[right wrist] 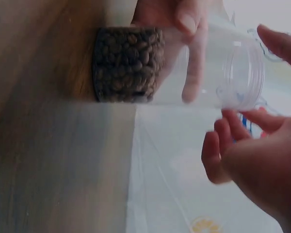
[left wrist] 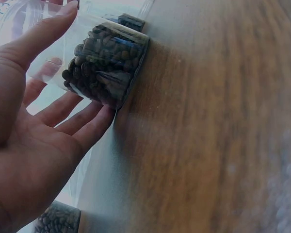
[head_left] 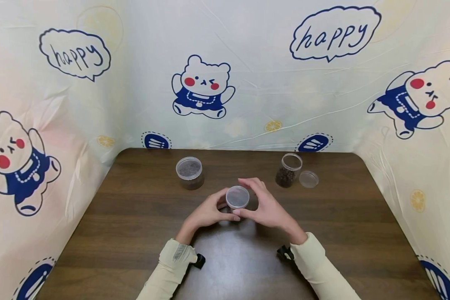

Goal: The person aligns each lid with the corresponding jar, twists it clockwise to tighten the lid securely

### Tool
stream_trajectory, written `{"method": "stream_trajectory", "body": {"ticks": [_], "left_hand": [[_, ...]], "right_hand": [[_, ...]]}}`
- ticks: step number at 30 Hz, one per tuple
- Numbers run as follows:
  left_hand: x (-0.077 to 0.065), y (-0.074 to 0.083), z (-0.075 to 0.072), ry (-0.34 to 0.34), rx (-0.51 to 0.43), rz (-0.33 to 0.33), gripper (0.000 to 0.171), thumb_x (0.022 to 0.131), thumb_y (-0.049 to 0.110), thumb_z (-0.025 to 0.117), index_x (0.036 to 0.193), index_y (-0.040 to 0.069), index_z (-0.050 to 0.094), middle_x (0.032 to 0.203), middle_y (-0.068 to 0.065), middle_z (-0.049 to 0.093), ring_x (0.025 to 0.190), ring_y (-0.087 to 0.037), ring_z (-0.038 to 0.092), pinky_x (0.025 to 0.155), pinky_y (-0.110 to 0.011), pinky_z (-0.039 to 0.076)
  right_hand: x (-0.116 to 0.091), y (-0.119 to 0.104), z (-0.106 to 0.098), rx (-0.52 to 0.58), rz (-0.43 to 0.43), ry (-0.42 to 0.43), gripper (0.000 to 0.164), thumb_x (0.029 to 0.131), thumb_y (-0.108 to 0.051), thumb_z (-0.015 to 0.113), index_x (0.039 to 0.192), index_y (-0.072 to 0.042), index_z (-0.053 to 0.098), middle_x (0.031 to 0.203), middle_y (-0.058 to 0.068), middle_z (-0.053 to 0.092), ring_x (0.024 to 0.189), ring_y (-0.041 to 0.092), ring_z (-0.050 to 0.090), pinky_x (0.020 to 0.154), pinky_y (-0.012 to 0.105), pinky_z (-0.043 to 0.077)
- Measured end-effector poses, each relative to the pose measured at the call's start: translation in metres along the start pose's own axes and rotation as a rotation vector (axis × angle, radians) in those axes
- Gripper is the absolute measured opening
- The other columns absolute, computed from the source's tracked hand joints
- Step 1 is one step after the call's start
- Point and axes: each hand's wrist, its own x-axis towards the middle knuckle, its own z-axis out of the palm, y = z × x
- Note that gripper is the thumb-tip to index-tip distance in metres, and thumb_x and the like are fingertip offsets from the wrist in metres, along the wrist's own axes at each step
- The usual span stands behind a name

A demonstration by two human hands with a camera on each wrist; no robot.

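Observation:
A clear plastic jar [head_left: 238, 197] with a translucent lid stands upright on the table between both hands. Dark coffee beans [right wrist: 128, 63] fill its lower part. My left hand [head_left: 209, 209] holds the jar's body, thumb on the near side and fingers round the far side, as the left wrist view [left wrist: 43, 121] also shows. Around the lid my right hand [head_left: 268, 206] spreads its thumb and fingers. In the right wrist view the fingers lie at the lid's edge, and the thumb appears apart from it; whether they touch is hard to tell.
A wider lidded jar [head_left: 189, 173] with dark contents stands at the back left. At the back right is an uncovered jar [head_left: 286, 176] of dark beans, its round lid [head_left: 309, 179] lying beside it. Printed cloth [head_left: 247, 83] walls in the wooden table [head_left: 135, 233].

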Motion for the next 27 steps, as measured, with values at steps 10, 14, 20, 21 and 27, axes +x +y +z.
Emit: {"method": "stream_trajectory", "body": {"ticks": [10, 14, 20, 21, 27], "left_hand": [[0.000, 0.000, -0.001, -0.004, 0.000, -0.012, 0.073, 0.082, 0.015, 0.092, 0.145, 0.020, 0.056, 0.143, -0.010, 0.063, 0.136, -0.027, 0.062, 0.116, -0.039, 0.050], [0.000, 0.001, -0.001, -0.009, 0.004, -0.014, 0.073, 0.082, 0.016, 0.092, 0.145, 0.019, 0.056, 0.143, -0.009, 0.063, 0.136, -0.027, 0.061, 0.116, -0.040, 0.049], [0.000, 0.000, -0.002, -0.013, 0.009, -0.016, 0.073, 0.083, 0.013, 0.091, 0.146, 0.022, 0.055, 0.144, -0.006, 0.062, 0.137, -0.023, 0.061, 0.116, -0.038, 0.050], [0.000, 0.000, -0.002, -0.013, 0.010, -0.016, 0.072, 0.083, 0.012, 0.091, 0.146, 0.022, 0.055, 0.144, -0.006, 0.062, 0.137, -0.023, 0.061, 0.116, -0.038, 0.050], [0.000, 0.000, -0.003, -0.022, 0.013, -0.012, 0.070, 0.086, 0.011, 0.088, 0.146, 0.022, 0.054, 0.144, -0.005, 0.062, 0.139, -0.022, 0.059, 0.117, -0.038, 0.049]], "right_hand": [[0.007, 0.010, -0.006, 0.082, -0.043, -0.108, 0.068, 0.090, -0.019, 0.085, 0.151, -0.018, 0.055, 0.146, 0.005, 0.056, 0.129, 0.024, 0.053, 0.106, 0.043, 0.049], [0.005, 0.005, -0.001, 0.040, -0.022, -0.037, 0.068, 0.086, -0.020, 0.089, 0.146, -0.016, 0.059, 0.139, 0.005, 0.060, 0.125, 0.022, 0.052, 0.105, 0.041, 0.050], [-0.002, -0.011, 0.012, -0.101, 0.040, 0.106, 0.067, 0.084, -0.032, 0.091, 0.139, -0.008, 0.061, 0.131, 0.007, 0.062, 0.118, 0.022, 0.051, 0.096, 0.042, 0.051], [-0.003, -0.013, 0.014, -0.126, 0.049, 0.123, 0.067, 0.084, -0.034, 0.091, 0.138, -0.007, 0.061, 0.130, 0.008, 0.062, 0.117, 0.023, 0.051, 0.095, 0.043, 0.049], [-0.006, -0.021, 0.017, -0.217, 0.084, 0.141, 0.073, 0.083, -0.041, 0.090, 0.139, -0.006, 0.057, 0.129, 0.011, 0.060, 0.119, 0.028, 0.050, 0.096, 0.045, 0.039]]}}
